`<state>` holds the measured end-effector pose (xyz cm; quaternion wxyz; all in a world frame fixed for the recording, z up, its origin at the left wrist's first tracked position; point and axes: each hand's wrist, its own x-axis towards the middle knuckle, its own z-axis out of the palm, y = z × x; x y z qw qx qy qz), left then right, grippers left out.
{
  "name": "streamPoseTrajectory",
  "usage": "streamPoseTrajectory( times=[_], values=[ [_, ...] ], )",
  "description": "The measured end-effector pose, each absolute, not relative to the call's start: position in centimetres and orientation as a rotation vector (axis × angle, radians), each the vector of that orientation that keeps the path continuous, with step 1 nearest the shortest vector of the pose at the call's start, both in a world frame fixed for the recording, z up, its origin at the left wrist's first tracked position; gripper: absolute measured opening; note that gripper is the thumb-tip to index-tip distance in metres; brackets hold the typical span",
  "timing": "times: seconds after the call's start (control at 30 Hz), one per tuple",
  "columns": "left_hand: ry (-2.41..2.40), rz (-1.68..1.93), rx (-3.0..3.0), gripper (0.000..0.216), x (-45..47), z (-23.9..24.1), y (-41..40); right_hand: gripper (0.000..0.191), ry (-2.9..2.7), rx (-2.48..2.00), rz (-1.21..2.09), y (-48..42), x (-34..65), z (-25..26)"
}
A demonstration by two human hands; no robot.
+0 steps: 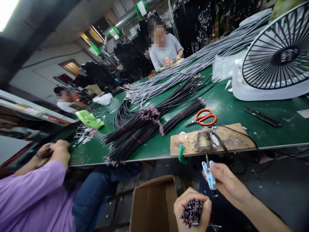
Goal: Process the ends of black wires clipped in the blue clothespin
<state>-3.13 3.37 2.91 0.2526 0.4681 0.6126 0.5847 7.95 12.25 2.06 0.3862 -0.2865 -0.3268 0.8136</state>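
My left hand (181,203) is wrapped round a bundle of thin black cables (193,211), whose stripped ends show red, white and green wires facing me. Close by on the right, my right hand (225,182) pinches a light blue clothespin (209,175). The clothespin is just below a thin metal rod with a pointed end that sticks out under the table edge; I cannot tell whether they touch. Below the clothespin a few red and white wire ends show. Above it, a round, grimy metal piece (204,141) sits on a wooden board (234,138) with a green clamp (182,154).
Bundles of black cables (135,132) and long grey cables (164,77) cover the green table (149,151). Orange-handled scissors (205,117), black snips (262,116) and a white fan (265,93) lie right. A cardboard box (152,206) stands below. A person in purple (36,199) works at left.
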Motion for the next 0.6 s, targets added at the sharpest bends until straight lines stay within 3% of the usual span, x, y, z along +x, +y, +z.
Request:
streamPoseTrajectory(
  times=[0.6],
  values=[
    [1.724,1.415,1.281,0.014,-3.4,3.3,4.0,0.045,-0.871,-0.549,2.189,11.7,8.7,0.4]
  ],
)
